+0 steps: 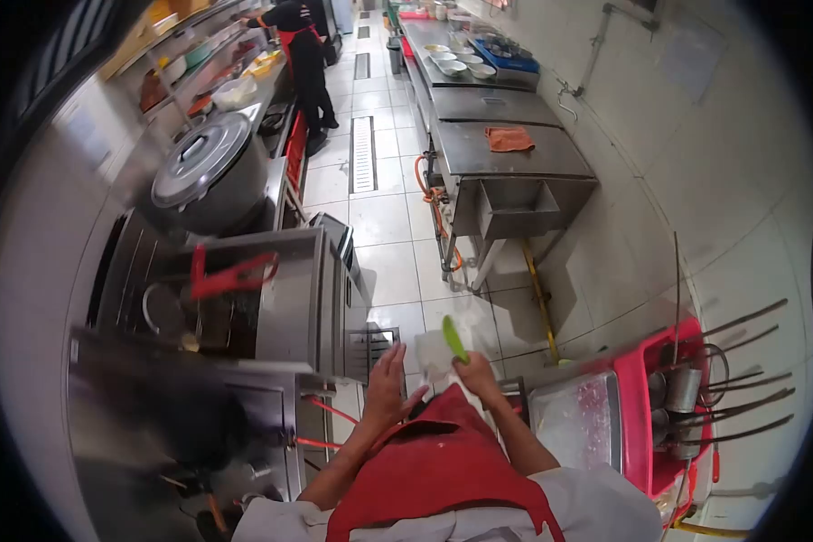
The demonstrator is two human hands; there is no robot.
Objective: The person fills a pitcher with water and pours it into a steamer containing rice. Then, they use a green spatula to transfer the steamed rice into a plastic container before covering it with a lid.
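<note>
Right grip [473, 372] closed around green utensil [453, 338], forearm [519, 432] angled inward, left grip [387, 387] raised, open, thumb apart

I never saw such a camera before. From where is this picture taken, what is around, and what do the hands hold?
There is no machine: the two bare hands belong to a person in a red apron. The camera is on their head, looking forward and down. The right hand holds a flat, bright green thing; the left hand is open and seems empty. Ahead, to the right, an orange cloth lies on a steel counter, with bowls farther back. A large lidded pot stands left; a pinkish-red tub with long-handled tools is at lower right. A co-worker stands farther off.
</note>
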